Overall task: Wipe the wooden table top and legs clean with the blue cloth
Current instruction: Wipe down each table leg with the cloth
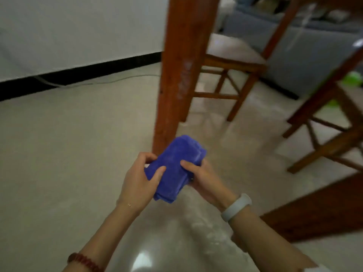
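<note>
Hands together at lower centre of the frame, both wrapped round the folded blue cloth (175, 167). Left hand (138, 182) on the cloth's left edge, thumb pressed across its upper face, fingers curled behind. Right hand (204, 180) cupping the right side from beneath, thumb lying on top near the middle. Cloth folded into a thick pad, tilted up and to the right, held in the air above the floor and just in front of the foot of the wooden table leg (182, 71). Grey band (236, 207) on the right wrist; reddish bead bracelet (84, 261) on the left forearm at the bottom edge.

Table leg rising from centre to the top of the frame, pale scuffs or dust streaked down its right-hand face. Wooden chair (229, 77) behind it, right of centre, blurred. More dark wooden framing (324, 134) at the right edge, too smeared to identify. Pale glossy floor (68, 154) across the left and bottom. White wall (78, 32) with black skirting (78, 74) at upper left, thin cable (117, 80) lying along its base. Grey-blue furniture (306, 61) at upper right, small green object (353, 78) beside it at the right edge.
</note>
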Action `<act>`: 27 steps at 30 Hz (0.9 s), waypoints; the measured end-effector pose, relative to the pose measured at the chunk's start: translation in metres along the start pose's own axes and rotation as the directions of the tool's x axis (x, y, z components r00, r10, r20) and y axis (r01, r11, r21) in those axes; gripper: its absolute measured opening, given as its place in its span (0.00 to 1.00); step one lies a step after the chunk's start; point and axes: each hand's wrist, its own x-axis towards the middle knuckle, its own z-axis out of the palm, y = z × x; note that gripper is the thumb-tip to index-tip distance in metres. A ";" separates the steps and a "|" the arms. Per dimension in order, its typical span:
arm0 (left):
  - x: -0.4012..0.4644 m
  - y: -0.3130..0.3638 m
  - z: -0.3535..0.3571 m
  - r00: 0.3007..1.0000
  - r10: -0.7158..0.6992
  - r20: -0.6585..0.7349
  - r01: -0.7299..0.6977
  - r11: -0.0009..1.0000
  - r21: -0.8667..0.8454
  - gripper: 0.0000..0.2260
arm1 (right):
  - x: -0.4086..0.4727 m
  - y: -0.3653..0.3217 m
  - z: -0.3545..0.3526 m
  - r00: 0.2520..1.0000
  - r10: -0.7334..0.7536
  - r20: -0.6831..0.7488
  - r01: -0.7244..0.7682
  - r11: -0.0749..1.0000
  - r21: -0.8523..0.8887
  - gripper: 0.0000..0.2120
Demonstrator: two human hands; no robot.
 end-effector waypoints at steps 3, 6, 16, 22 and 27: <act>0.015 0.038 0.063 0.984 0.095 0.152 -0.069 0.983 -0.168 0.10 | -0.031 -0.030 -0.061 0.946 -0.236 -0.220 0.192 0.960 -0.205 0.18; 0.013 0.075 0.118 0.938 0.131 0.322 -0.008 0.934 -0.357 0.13 | -0.076 -0.057 -0.104 0.800 -0.483 -0.356 0.313 0.842 -0.440 0.18; -0.017 0.142 0.162 0.856 0.239 0.457 0.175 0.699 -0.694 0.13 | -0.171 -0.093 -0.087 0.521 -0.774 -0.360 0.229 0.533 -0.814 0.24; -0.001 0.140 0.142 0.805 0.242 0.542 0.249 0.691 -0.679 0.10 | -0.146 -0.096 -0.076 0.471 -0.766 -0.438 0.132 0.552 -0.824 0.09; 0.017 0.147 0.117 0.785 0.203 0.586 0.241 0.771 -0.590 0.13 | -0.157 -0.092 -0.074 0.507 -0.837 -0.208 0.026 0.256 -0.966 0.11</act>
